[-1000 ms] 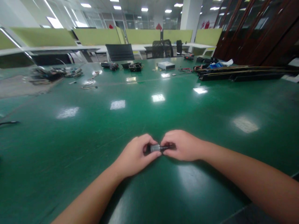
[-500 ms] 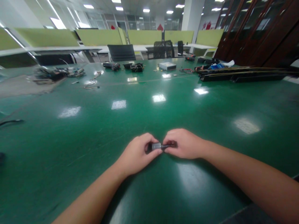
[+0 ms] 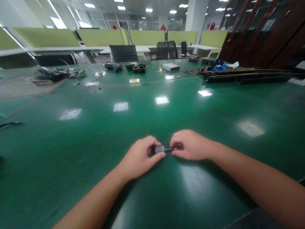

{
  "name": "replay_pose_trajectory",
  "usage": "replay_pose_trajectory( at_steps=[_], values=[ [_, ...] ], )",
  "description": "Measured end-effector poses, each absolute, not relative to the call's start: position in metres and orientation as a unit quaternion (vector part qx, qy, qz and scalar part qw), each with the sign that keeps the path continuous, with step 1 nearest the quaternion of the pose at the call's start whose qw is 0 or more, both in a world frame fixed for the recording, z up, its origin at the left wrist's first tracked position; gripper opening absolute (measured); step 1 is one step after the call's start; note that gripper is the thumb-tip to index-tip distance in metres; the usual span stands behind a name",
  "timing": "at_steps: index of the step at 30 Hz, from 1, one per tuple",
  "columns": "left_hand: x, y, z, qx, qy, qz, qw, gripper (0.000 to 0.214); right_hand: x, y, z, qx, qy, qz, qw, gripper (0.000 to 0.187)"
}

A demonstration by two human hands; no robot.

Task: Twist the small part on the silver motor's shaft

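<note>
Both my hands meet low over the green table (image 3: 100,133) near its front edge. My left hand (image 3: 139,157) is closed around the left end of a small cylindrical part (image 3: 162,149) with a silver band and a dark thin end. My right hand (image 3: 190,145) pinches that dark right end. The part lies level between the two hands, just above the tabletop. What the part is exactly cannot be made out.
At the far side lie a heap of cables and parts (image 3: 59,74), black tools (image 3: 138,68), a white box (image 3: 170,66) and long dark rails (image 3: 250,76). A black cable (image 3: 9,124) lies at the left edge. Office chairs (image 3: 124,53) stand behind the table.
My right hand has slid slightly to the right and up, showing a little more of the part's dark end. My left hand stays almost in place.
</note>
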State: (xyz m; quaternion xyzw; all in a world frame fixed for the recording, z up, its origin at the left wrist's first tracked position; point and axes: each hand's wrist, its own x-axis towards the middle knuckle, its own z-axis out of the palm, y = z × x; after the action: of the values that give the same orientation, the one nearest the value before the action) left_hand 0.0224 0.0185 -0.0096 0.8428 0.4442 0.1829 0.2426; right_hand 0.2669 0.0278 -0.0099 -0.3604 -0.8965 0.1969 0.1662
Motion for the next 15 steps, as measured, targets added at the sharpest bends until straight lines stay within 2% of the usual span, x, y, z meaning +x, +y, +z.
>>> replay_pose_trajectory(
  at_steps=[15],
  values=[
    [0.021, 0.019, -0.011, 0.846, 0.432, 0.187, 0.251, 0.021, 0.287, 0.03, 0.007, -0.377, -0.893, 0.228, 0.089, 0.006]
  ],
)
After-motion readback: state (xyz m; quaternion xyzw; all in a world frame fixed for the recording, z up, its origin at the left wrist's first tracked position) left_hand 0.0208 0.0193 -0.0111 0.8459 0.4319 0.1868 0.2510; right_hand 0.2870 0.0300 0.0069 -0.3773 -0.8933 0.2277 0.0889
